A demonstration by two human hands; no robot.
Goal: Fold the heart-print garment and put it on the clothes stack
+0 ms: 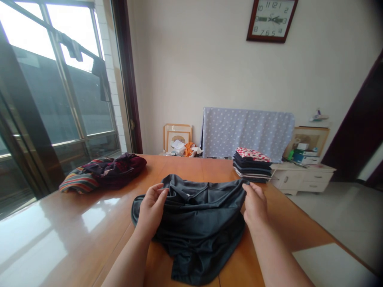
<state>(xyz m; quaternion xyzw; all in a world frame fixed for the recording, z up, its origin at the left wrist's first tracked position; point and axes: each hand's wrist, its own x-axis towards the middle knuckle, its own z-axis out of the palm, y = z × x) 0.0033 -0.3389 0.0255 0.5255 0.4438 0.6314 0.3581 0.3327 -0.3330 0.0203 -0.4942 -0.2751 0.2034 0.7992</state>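
Observation:
A dark, satiny garment [203, 211] lies loosely spread on the wooden table in front of me, its folds hiding what kind it is. My left hand [152, 209] is at its upper left edge, thumb and fingers closed on the cloth. At the upper right corner, my right hand [255, 202] pinches the fabric between thumb and fingers. Between both hands the top edge is stretched out and slightly lifted. The lower part hangs in creases towards me, with one narrower end nearest my body.
A stack of folded clothes [252, 165] stands at the table's [116, 235] far right. Rumpled striped and dark red clothes [104, 173] lie at the far left. Behind are a dotted cloth [245, 131], picture frames [178, 133] and a white cabinet [308, 180].

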